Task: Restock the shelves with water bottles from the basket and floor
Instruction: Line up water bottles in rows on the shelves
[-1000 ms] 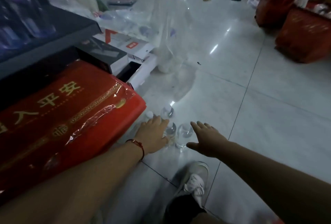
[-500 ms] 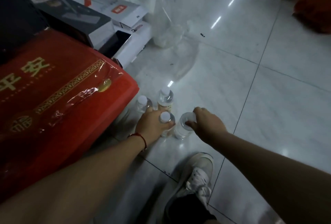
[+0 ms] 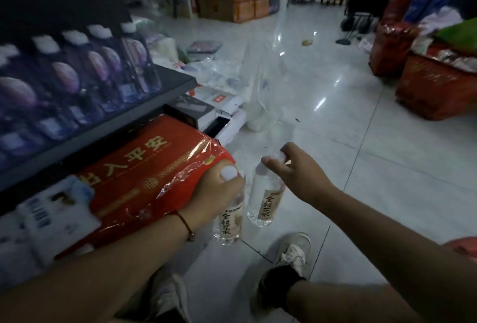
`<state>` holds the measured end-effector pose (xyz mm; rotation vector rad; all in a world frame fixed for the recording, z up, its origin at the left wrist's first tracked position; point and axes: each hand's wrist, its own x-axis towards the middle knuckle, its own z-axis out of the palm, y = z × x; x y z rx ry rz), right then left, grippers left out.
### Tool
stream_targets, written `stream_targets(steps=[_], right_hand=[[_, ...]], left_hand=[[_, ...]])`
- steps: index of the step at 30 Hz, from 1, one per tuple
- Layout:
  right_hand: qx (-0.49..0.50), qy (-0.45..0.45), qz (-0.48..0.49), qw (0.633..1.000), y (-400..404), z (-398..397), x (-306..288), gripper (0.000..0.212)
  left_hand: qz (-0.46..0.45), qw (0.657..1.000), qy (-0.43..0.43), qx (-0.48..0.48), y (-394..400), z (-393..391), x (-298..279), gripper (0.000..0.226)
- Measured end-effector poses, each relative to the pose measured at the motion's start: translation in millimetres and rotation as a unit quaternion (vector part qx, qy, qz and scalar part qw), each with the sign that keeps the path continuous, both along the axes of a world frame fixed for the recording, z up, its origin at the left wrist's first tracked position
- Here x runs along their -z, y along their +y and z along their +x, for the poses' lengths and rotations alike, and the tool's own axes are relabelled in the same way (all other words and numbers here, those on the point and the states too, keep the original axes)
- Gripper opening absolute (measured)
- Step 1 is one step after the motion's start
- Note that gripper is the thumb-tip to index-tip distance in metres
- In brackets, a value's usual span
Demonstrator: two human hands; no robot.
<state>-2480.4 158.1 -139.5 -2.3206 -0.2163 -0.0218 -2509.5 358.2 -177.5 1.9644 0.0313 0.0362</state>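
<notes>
My left hand (image 3: 214, 193) grips a clear water bottle (image 3: 228, 224) by its neck; the white cap shows above my fingers. My right hand (image 3: 296, 170) holds two more clear bottles by their tops; one bottle (image 3: 265, 201) with a pale label hangs plainly below it, the other is mostly hidden behind my fingers. All bottles are lifted off the white tiled floor. A dark shelf (image 3: 154, 95) on the left carries a row of purple-labelled bottles (image 3: 98, 72).
A red wrapped pack (image 3: 144, 180) lies under the shelf beside my left hand. White boxes (image 3: 222, 118) and clear plastic wrap (image 3: 260, 85) sit beyond it. Red baskets (image 3: 433, 90) stand at right. My shoes (image 3: 291, 255) are on the floor below.
Both hands closed on the bottles standing on the floor and lifted them up. The view has risen, bringing the shelf and aisle into sight.
</notes>
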Motion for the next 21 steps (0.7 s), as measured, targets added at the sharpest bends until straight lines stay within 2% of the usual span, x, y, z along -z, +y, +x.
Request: stream_targets(steps=[2, 5, 6, 8, 9, 11, 14, 15, 18, 21], right_hand=[[-0.001, -0.012, 0.068, 0.998, 19, -31, -26, 0.045], [-0.013, -0.035, 0.154, 0.987, 48, -72, -45, 0.035], [-0.01, -0.032, 0.187, 0.982, 57, -83, -47, 0.036], [-0.013, -0.015, 0.231, 0.973, 75, -103, -50, 0.045], [-0.029, -0.01, 0.236, 0.971, 86, -111, -52, 0.049], [-0.068, -0.01, 0.222, 0.973, 108, -124, -53, 0.052], [-0.109, -0.002, 0.216, 0.97, 137, -137, -52, 0.053], [-0.12, 0.011, 0.225, 0.967, 146, -139, -52, 0.052], [-0.151, 0.055, 0.23, 0.96, 171, -141, -55, 0.049], [-0.233, 0.11, 0.236, 0.937, 191, -132, -65, 0.052]], left_hand=[[-0.005, 1.0, -0.02, -0.007, 10, -32, -30, 0.02], [-0.004, 0.999, -0.042, -0.011, 32, -80, -65, 0.014], [0.005, 0.999, -0.032, -0.005, 39, -94, -73, 0.02], [0.048, 0.998, -0.019, 0.033, 53, -120, -84, 0.064], [0.063, 0.997, -0.018, 0.044, 58, -133, -88, 0.075], [0.063, 0.997, -0.011, 0.04, 67, -156, -92, 0.066], [0.015, 1.0, 0.015, 0.016, 89, -178, -94, 0.028], [0.005, 1.0, 0.017, 0.013, 98, -182, -93, 0.025], [-0.042, 0.999, 0.025, -0.016, 122, -191, -88, 0.039], [-0.096, 0.994, 0.019, -0.054, 144, -192, -86, 0.018]])
